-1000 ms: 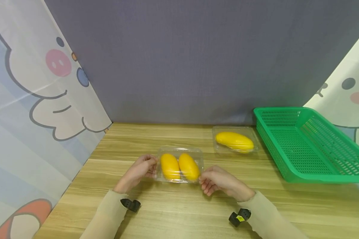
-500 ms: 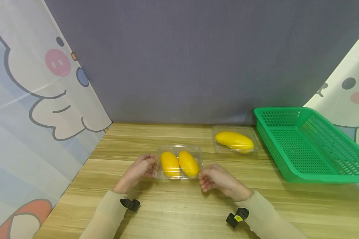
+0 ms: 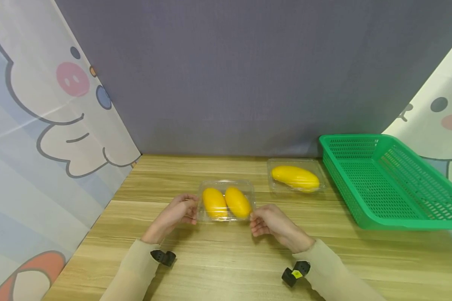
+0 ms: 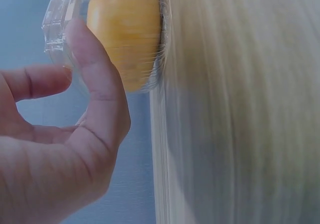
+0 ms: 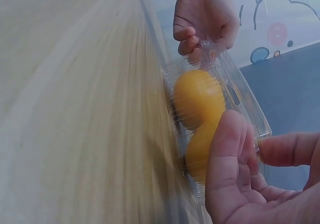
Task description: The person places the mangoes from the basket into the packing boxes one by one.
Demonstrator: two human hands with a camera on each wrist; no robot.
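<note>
A clear plastic clamshell box (image 3: 245, 184) with two yellow mangoes, a left one (image 3: 214, 202) and a right one (image 3: 238, 202), is held between both hands over the table's middle. My left hand (image 3: 178, 211) pinches the rim at the box's left end; the left wrist view shows thumb and finger (image 4: 95, 59) at the clear edge. At the opposite end, my right hand (image 3: 273, 223) grips the rim with thumb and index finger. In the right wrist view the two mangoes (image 5: 199, 96) show through the box wall, partly covered by my right hand's fingers.
A second clear box (image 3: 316, 165) with one mango (image 3: 295, 178) stands farther back, right of centre. Beside it, a green plastic basket (image 3: 346, 200) takes up the table's right side. A grey panel (image 3: 226, 83) closes off the back.
The box with two mangoes has shifted slightly away from me, and both hands have kept hold of it. My right hand has moved a little forward and left. The second box and basket stay put.
</note>
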